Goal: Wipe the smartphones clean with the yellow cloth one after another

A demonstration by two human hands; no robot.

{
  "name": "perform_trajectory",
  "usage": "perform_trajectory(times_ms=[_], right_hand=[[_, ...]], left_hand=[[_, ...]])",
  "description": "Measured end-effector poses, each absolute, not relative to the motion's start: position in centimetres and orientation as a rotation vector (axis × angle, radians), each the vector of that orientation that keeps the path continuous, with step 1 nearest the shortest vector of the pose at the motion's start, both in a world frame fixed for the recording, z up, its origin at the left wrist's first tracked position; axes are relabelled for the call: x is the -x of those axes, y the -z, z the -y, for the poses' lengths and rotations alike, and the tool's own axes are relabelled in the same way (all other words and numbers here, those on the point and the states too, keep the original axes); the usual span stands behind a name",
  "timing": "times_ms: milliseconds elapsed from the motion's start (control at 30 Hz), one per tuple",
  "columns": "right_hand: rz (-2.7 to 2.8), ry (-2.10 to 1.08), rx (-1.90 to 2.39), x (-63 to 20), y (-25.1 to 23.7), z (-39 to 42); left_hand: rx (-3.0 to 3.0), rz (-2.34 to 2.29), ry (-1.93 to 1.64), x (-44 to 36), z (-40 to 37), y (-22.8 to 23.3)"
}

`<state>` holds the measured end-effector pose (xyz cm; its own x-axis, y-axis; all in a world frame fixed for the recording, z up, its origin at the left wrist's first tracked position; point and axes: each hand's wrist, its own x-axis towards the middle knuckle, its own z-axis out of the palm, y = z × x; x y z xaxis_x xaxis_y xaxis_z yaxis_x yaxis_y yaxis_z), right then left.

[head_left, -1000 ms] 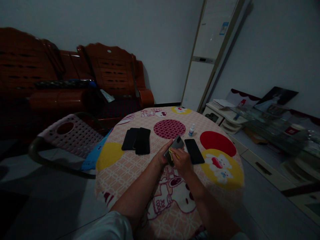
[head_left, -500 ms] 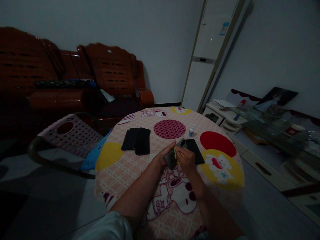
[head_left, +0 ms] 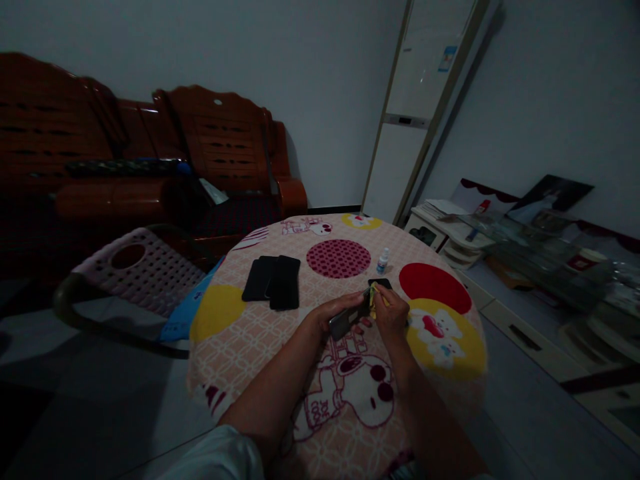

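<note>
My left hand (head_left: pixel 330 312) is closed around a dark grey smartphone (head_left: pixel 345 323), held tilted above the near half of the table. Fingers of that hand show beneath its lower edge. Pinched in my right hand (head_left: pixel 391 312) is a small yellow cloth (head_left: pixel 373 300), which touches the phone's right end. Partly hidden behind my right hand lies a flat black device (head_left: pixel 381 283) on the tablecloth. Just beyond it stands a small white bottle (head_left: pixel 383 261) with a blue label. To the left, flat black phone-like slabs (head_left: pixel 285 283) overlap each other.
A patterned cloth covers the round table (head_left: pixel 250 347). At its left stands a woven chair (head_left: pixel 145 267) with a blue bag (head_left: pixel 185 319). Wooden armchairs (head_left: pixel 220 143) line the back wall. On the right is a low cabinet (head_left: pixel 520 327) with a glass top.
The phone has turned in my left hand to lie more sideways. My right hand and the cloth have moved right to its far end, covering more of the black device.
</note>
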<state>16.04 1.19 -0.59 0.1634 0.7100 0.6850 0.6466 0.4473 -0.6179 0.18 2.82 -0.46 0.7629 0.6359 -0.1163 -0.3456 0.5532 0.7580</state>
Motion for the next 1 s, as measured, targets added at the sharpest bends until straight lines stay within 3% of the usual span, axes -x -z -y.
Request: perform_trajectory(times_ms=[1000], right_hand=[[1.416, -0.202, 1.312, -16.2, 1.0, -1.4]], left_hand=[[-0.691, -0.281, -0.684, 1.0, -3.1, 0.8]])
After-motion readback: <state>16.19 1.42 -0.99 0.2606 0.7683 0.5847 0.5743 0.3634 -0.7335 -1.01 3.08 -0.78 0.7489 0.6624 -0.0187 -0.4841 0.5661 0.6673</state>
